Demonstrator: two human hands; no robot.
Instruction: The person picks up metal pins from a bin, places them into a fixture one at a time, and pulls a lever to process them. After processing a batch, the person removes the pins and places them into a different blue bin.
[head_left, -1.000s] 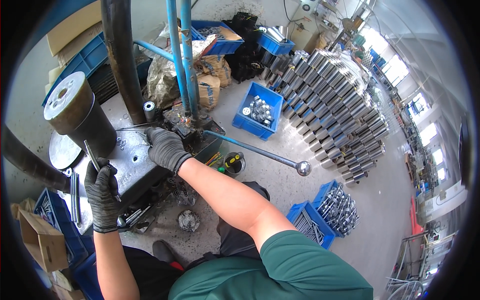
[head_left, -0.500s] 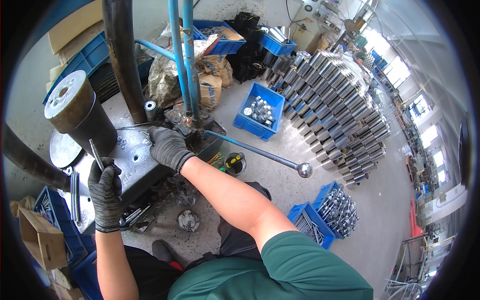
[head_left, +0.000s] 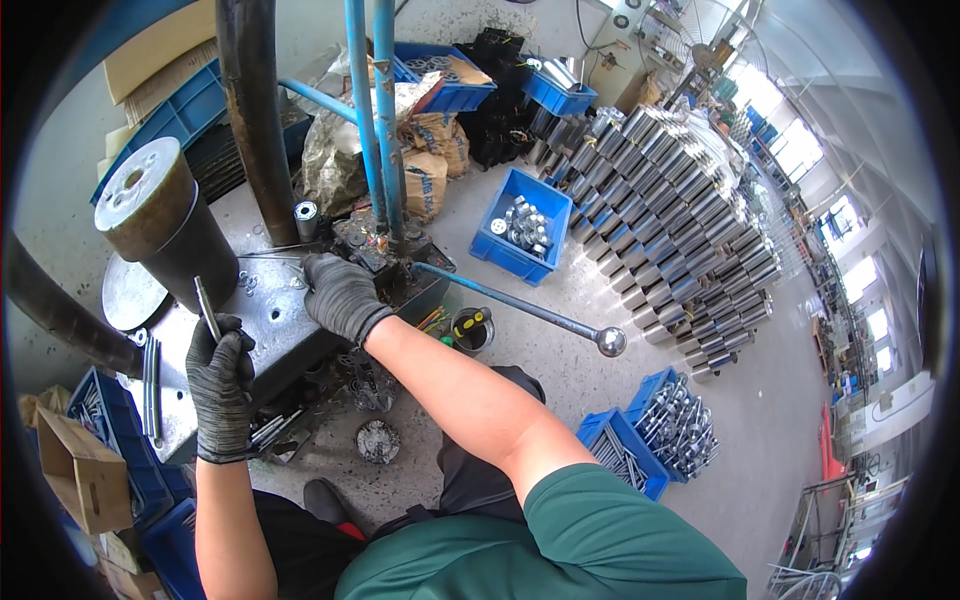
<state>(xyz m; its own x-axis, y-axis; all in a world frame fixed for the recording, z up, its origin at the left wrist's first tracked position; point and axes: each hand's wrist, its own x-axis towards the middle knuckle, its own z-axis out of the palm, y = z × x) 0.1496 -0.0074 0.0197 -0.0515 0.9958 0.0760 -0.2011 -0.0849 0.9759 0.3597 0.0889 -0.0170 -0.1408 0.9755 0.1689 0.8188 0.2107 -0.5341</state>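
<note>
My left hand (head_left: 220, 395), in a dark grey knit glove, is closed around a slim metal rod (head_left: 206, 308) that points up and away from me. It is beside the front edge of a worn metal press table (head_left: 210, 355). My gloved right hand (head_left: 345, 298) rests at the table's right side with its fingers curled; whatever they grip, if anything, is hidden. Several small metal rings (head_left: 248, 283) lie on the plate between my hands. Behind the rod stands a heavy dark cylinder (head_left: 190, 250) with a pale top. More rods (head_left: 151, 388) lie at the table's left.
A blue lever with a ball end (head_left: 611, 342) juts out to the right. Beyond it stand a blue crate of metal parts (head_left: 520, 228) and a large stack of shiny tubes (head_left: 665, 230). Blue bins of rods (head_left: 618, 455) sit on the floor at right; a cardboard box (head_left: 85, 475) is at left.
My left hand has shifted slightly to the right with the rod. My right hand stays at nearly the same spot on the table. The whole view has moved a little.
</note>
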